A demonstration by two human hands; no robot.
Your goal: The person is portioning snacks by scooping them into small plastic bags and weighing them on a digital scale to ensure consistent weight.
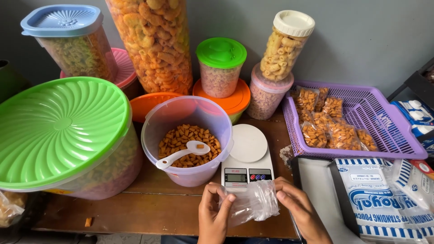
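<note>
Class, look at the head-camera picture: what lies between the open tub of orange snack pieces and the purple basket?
In the head view, the white kitchen scale stands between the open tub and the purple basket, on the wooden table.

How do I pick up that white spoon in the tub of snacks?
Probably by the handle end of the white spoon, coming from above on the left. That end leans up on the clear tub's rim, free of snacks, while the bowl lies on the orange snacks.
</note>
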